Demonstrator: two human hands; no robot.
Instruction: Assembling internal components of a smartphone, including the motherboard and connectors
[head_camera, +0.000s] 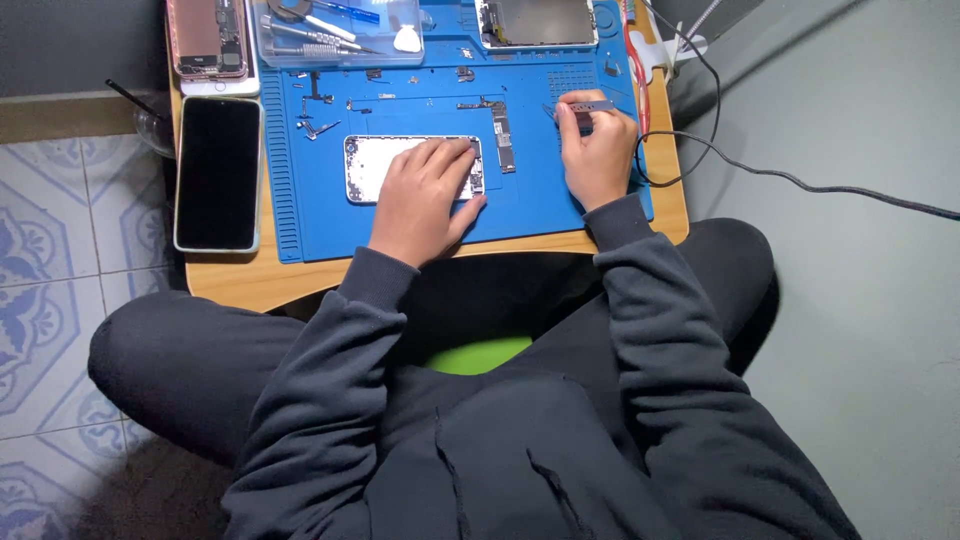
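The person is sitting cross-legged at a low wooden surface (230, 280), and the left hand (425, 195) is lying flat, fingers spread, on an emptied white phone shell (372, 165) on the blue repair mat (530, 205), pinning it down rather than gripping it. Just beside it, the long logic board (503, 138) is lying apart from the shell. The right hand (597, 150) is pinching a small grey flat part (588, 104) in a narrow grip at the mat's right side. Farther off, small screws and brackets (318, 122) are lying scattered. An intact dark phone (218, 172) is resting left of the mat. Judging by this, the teardown looks largely done; whatever remains inside the shell is hidden under the palm.
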